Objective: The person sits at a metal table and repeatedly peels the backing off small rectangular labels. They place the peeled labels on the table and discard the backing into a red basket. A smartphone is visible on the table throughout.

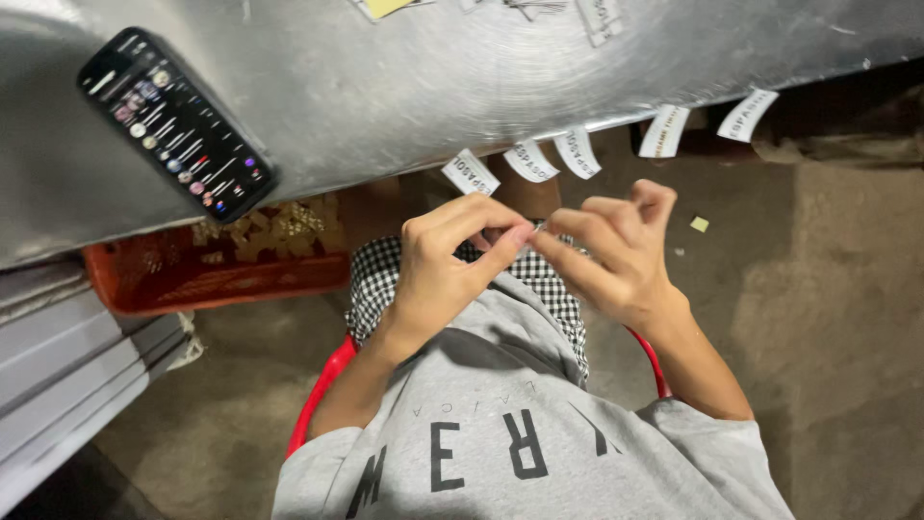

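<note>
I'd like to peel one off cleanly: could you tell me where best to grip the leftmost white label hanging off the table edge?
Pinch the leftmost white label by its free lower end, coming from below the metal table. Only its top appears stuck to the edge, so the rest hangs clear for a thumb and finger.

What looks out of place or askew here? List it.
White paper labels hang off the metal table edge at uneven angles instead of lying flat. A small yellowish scrap lies on the floor. The lit phone lies skewed on the table. Both the left hand and right hand pinch something tiny.
</note>
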